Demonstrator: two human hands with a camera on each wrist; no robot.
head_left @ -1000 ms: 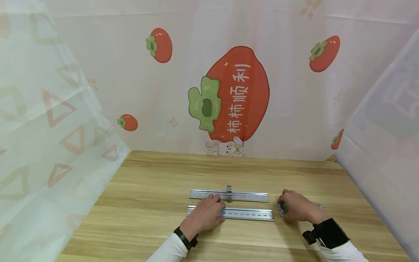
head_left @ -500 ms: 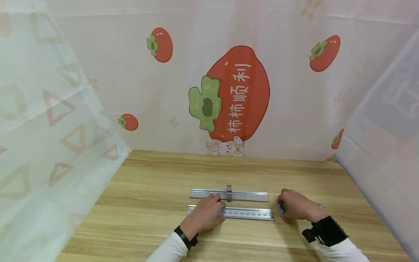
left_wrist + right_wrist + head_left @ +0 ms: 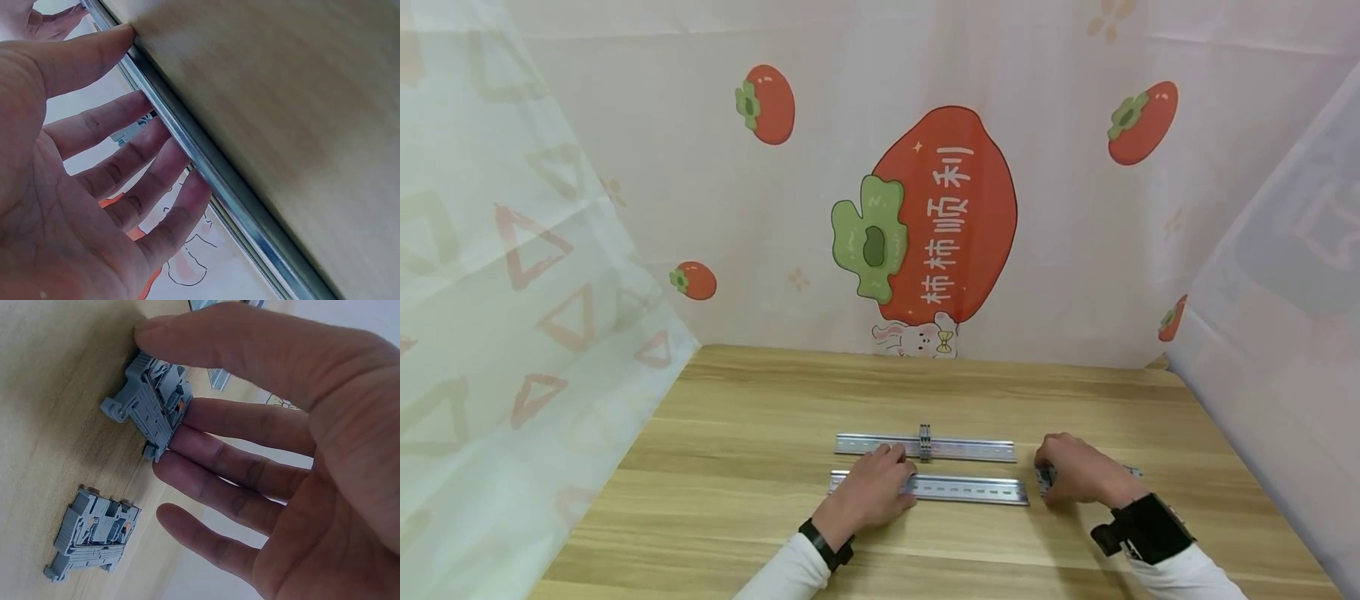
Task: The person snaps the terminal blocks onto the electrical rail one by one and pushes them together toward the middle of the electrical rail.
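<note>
Two slotted metal DIN rails lie one behind the other on the table. My left hand (image 3: pixel 872 487) holds the front rail (image 3: pixel 966 489) toward its left end, thumb on the near edge and fingertips at the far one; the left wrist view shows the same rail (image 3: pixel 206 159) between them. A narrow grey stack of terminal blocks (image 3: pixel 925 442) is seated across the rear rail (image 3: pixel 977 450). To the right, my right hand (image 3: pixel 1082 471) pinches a grey terminal block (image 3: pixel 153 403) between thumb and fingers, low over the wood. Another terminal block (image 3: pixel 97 534) lies beside it.
The wooden table (image 3: pixel 737 467) reaches back to a hanging white cloth (image 3: pixel 640 167) printed with persimmons. More cloth (image 3: pixel 497 333) hangs along the left and right sides.
Both hands stay almost where they were. Only the right wrist shifts very slightly; rails and blocks keep their places.
</note>
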